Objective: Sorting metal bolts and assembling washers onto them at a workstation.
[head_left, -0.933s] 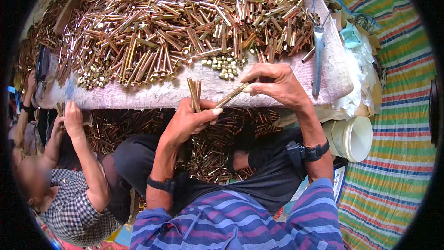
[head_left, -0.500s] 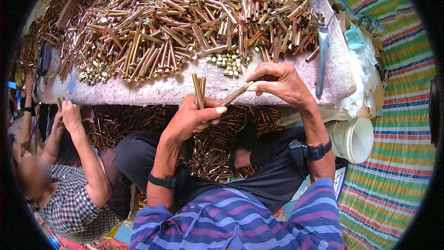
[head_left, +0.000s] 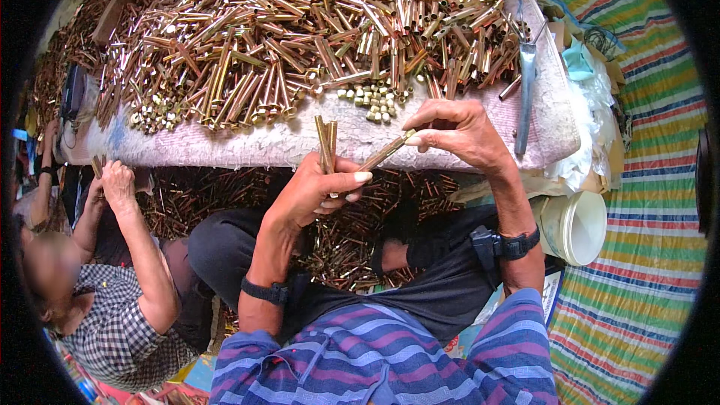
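My left hand (head_left: 309, 191) is closed around several brass-coloured metal tubes. A pair of these tubes (head_left: 325, 141) sticks up past my curled fingers, and another tube (head_left: 383, 154) slants up to the right under my thumb. At that tube's upper end, my right hand (head_left: 463, 135) pinches a small pale-yellow cap (head_left: 409, 135) between thumb and fingers; whether it is seated in the tube, I cannot tell. Beyond my hands, similar small caps (head_left: 380, 100) lie in a cluster on the padded work surface (head_left: 247, 150), in front of a large heap of tubes (head_left: 300, 26).
Another cap pile (head_left: 155, 116) lies further left. On the right rests a grey-handled tool (head_left: 526, 97), near clear plastic bags (head_left: 581, 120) and a white bucket (head_left: 584, 229). More tubes (head_left: 341, 255) cover the ground around my legs. A co-worker (head_left: 124, 307) sits close at left, holding tubes.
Both hands keep nearly the same pose, with the slanted tube still between them. The upright tubes in my left hand have tilted very slightly.
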Tool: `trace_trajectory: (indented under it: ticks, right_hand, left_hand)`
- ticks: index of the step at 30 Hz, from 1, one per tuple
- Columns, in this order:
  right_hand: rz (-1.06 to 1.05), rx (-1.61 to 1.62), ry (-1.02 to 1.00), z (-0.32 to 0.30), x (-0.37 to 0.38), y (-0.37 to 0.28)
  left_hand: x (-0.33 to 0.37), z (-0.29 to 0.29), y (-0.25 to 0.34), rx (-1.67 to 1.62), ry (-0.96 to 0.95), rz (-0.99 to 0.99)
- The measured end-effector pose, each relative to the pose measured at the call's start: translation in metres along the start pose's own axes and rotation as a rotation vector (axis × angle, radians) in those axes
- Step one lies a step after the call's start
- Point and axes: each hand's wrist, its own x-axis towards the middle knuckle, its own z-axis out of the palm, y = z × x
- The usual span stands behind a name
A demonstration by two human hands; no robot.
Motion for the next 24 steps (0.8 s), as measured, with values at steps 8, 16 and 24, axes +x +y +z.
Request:
trace_trajectory:
  ticks: [8,16,24]
  right_hand:
    - [0.088,-0.008,0.032,0.0029,-0.0001,-0.0016]
    - [0.281,0.033,0.001,0.0048,0.0016,-0.0074]
    - [0.113,0.018,-0.014,0.0026,0.0005,-0.0026]
  left_hand:
    - [0.0001,0.0020,-0.0003,-0.013,0.015,0.017]
    - [0.0006,0.0025,0.0001,0.034,0.036,0.017]
    - [0.0041,0.0007,-0.0037,-0.071,-0.004,-0.041]
